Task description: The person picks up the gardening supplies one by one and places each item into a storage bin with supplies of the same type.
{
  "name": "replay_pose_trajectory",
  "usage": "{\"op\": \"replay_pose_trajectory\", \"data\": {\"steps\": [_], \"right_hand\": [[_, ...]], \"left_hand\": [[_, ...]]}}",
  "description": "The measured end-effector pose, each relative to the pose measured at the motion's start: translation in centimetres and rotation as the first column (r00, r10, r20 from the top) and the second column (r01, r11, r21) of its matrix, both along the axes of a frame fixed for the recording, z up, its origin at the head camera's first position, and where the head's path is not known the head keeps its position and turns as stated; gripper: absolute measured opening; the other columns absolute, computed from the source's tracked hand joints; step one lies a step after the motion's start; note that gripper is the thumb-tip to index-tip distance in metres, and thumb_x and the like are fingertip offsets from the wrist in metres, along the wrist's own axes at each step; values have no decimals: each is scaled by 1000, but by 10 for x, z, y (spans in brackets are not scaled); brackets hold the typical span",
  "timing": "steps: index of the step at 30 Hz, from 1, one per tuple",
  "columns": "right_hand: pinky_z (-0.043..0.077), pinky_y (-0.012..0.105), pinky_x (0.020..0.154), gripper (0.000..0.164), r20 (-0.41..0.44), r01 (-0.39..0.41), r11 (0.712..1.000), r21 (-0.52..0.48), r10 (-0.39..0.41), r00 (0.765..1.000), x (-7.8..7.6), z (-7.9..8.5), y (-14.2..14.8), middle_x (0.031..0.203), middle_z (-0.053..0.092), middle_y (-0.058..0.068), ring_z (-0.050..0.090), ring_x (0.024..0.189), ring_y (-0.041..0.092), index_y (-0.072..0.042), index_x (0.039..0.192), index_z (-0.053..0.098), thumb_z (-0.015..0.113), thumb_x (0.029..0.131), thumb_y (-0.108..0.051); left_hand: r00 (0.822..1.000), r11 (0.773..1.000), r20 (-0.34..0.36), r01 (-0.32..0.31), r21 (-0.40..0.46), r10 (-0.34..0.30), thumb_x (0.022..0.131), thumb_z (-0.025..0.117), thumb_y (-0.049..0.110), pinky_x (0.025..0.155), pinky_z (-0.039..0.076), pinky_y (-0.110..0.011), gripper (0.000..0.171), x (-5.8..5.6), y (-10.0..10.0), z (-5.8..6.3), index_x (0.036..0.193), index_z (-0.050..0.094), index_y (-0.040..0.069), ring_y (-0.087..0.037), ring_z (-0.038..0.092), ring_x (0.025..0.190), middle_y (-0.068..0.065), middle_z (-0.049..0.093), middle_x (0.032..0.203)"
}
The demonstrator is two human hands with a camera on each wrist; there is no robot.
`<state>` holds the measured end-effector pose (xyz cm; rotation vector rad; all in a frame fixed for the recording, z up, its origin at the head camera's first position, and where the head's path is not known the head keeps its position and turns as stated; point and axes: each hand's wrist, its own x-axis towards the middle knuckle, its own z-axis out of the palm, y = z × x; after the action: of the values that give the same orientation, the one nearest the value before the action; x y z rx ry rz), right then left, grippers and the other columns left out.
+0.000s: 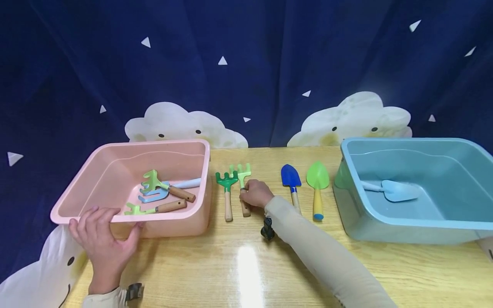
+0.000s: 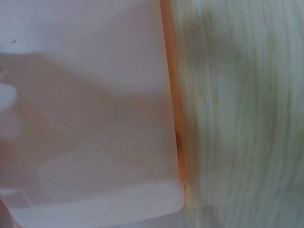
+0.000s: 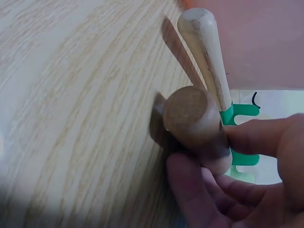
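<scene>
Near left: the left hand (image 1: 102,233) holds the near rim of the pink tub (image 1: 177,226), fingers hooked over it; too much weight there could tilt the tub. Middle of the worktop (image 1: 185,273): the right sleeve (image 1: 327,248) crosses the handle of the blue shovel (image 1: 291,176) and might drag it. Beyond, the right hand (image 1: 259,194) pinches the light green rake (image 1: 241,174) by its handle, right of the dark green rake (image 1: 228,199); an off-centre pinch could let it twist. Farther, closely set prongs might snag.
</scene>
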<state>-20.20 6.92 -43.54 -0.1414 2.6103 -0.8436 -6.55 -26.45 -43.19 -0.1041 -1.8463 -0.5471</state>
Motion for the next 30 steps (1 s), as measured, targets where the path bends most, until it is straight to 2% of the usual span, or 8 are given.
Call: {"op": "replay_pose_trajectory", "data": {"steps": [6,9,13,15,17,19,24,30], "right_hand": [[34,25,52,19,51,9,998,-64,-6,999,0,-4,2,64,45,0,43,57,14,-11,76,51,55,92,-19],[34,26,53,22,77,24,992,-123,-15,997,-1,-3,4,65,41,0,40,56,14,-10,75,45,53,93,-21],[47,31,76,27,118,62,975,-214,-38,992,-1,-2,8,103,59,10,57,86,21,-1,112,56,52,96,-23],[47,38,96,46,145,83,962,-261,-46,988,0,-2,10,136,54,15,57,116,26,-1,137,47,51,97,-24],[45,42,104,56,186,108,943,-315,-50,981,1,-4,13,151,45,18,51,131,29,-2,148,38,51,98,-24],[51,41,97,59,230,137,922,-363,-54,972,2,-6,16,149,45,20,57,124,28,-4,151,34,52,98,-23],[56,29,61,70,343,192,871,-452,-28,939,1,-7,22,123,54,19,60,76,17,-13,155,26,57,93,-17],[54,28,65,77,393,175,808,-562,74,917,0,-8,31,106,51,10,53,70,14,-14,158,18,55,91,-7]], "left_hand": [[1000,1000,20,3,10,-3,81,61,63,112,12,-59,68,4,2,1,95,60,-4,-42,46,110,-24,56,96],[1000,1000,22,4,9,-4,82,60,64,113,11,-57,69,4,3,1,96,59,-4,-42,45,109,-24,56,95],[1000,1000,18,12,3,-12,82,61,63,113,12,-57,68,2,2,1,97,59,-4,-42,46,110,-24,56,98],[1000,1000,13,15,1,-15,81,62,63,112,12,-57,68,1,0,0,97,60,-3,-42,47,110,-24,57,98],[1000,1000,10,15,-2,-15,81,62,62,112,13,-58,67,0,-1,-2,97,61,-3,-41,47,110,-23,57,97],[1000,1000,11,12,-5,-12,80,62,63,112,13,-58,67,0,-3,-4,97,61,-3,-41,48,110,-23,58,96],[1000,1000,25,7,-3,-7,80,62,62,113,12,-58,67,-1,-4,-4,98,61,-2,-40,48,112,-22,58,97],[1000,1000,25,12,4,-13,80,63,61,113,12,-57,65,-1,-3,-1,98,61,-2,-40,48,112,-23,58,98]]}}
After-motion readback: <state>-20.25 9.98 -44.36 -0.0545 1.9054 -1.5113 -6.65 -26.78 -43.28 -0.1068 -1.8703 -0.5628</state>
